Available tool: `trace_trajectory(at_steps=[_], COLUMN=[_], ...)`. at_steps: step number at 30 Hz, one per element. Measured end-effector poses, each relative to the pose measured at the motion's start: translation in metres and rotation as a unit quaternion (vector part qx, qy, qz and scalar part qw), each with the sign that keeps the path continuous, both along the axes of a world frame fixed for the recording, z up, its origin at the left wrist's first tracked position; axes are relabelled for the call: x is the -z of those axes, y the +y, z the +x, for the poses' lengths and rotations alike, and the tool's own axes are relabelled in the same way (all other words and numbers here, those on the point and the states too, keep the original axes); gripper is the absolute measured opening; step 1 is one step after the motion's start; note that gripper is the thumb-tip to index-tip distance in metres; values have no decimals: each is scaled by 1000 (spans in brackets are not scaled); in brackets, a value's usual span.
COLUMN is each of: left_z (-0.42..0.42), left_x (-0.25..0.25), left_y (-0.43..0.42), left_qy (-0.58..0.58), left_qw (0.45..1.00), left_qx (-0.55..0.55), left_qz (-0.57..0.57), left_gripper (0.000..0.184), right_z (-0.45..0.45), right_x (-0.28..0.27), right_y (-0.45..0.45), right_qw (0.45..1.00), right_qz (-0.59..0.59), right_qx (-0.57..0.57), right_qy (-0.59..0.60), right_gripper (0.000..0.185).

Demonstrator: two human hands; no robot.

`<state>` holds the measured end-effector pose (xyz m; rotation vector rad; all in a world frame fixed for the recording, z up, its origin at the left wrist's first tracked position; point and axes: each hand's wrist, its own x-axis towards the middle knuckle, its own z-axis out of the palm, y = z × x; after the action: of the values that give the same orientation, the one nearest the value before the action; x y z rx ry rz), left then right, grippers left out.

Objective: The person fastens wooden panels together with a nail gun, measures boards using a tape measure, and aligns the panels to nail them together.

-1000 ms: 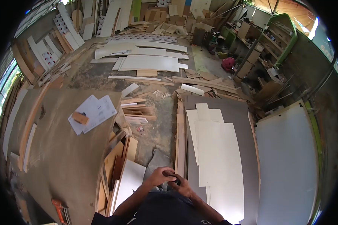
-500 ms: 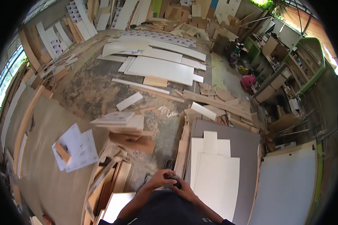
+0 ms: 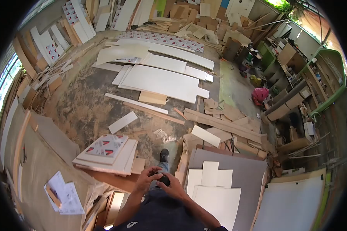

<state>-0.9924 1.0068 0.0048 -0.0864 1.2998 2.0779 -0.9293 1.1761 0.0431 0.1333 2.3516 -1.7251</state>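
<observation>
My left hand (image 3: 145, 179) and my right hand (image 3: 173, 186) are close together in front of my body, at the bottom middle. Between them is a small dark object (image 3: 164, 179), too small to identify, with the fingers of both hands curled round it. Below and beyond the hands, one dark shoe (image 3: 164, 155) shows on the floor. White panels (image 3: 216, 206) lie on a grey sheet (image 3: 250, 184) just right of my hands. To the left, stacked boards (image 3: 106, 154) stand near a brown table (image 3: 38, 154) that bears papers (image 3: 67, 198).
Long white boards (image 3: 158, 79) lie across the dusty floor ahead. Wood strips (image 3: 223, 125) and scraps lie beyond the grey sheet. A pale panel (image 3: 293, 204) is at the right, below cluttered shelves (image 3: 316, 77). A pink bag (image 3: 260, 95) rests near them.
The view has moved forward between the table and the grey sheet. The papers and white panels now sit lower in view, and a shoe has come forward. Both hands remain together round the dark object.
</observation>
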Motion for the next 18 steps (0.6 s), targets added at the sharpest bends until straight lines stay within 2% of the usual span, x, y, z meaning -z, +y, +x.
trace_trajectory(at_steps=[3, 5, 7, 9, 11, 13, 15, 17, 18], left_z=[-73, -133, -182, -235, -276, -319, -351, -380, -391], left_x=[10, 19, 27, 15, 4, -8, -21, -16, -6], left_y=[24, 43, 59, 81, 96, 117, 129, 140, 150], left_qy=[-36, -20, -24, -25, -36, -58, -91, -107, -106], left_qw=[999, 999, 998, 998, 998, 995, 993, 992, 989], left_qx=[-31, -37, -42, -51, -54, -76, -74, -59, -103], left_qz=[16, 11, -34, -19, -18, -8, -8, 2, -22], left_gripper=[34, 31, 28, 30, 33, 30, 29, 27, 24], right_z=[-74, -134, -187, -248, -290, -335, -375, -407, -424], right_x=[23, 24, 18, 13, 15, 5, 1, 24, 27], right_y=[24, 41, 56, 78, 88, 99, 109, 116, 118], right_qw=[999, 998, 999, 998, 1000, 999, 999, 999, 999], right_qz=[18, 47, 46, 54, -7, -30, 42, 30, 40], right_qx=[-3, -28, -24, -26, 9, 25, 16, 10, 5], right_qy=[42, 8, 13, 31, -27, -11, 17, 30, 26], right_gripper=[58, 59, 60, 61, 62, 61, 57, 55, 54])
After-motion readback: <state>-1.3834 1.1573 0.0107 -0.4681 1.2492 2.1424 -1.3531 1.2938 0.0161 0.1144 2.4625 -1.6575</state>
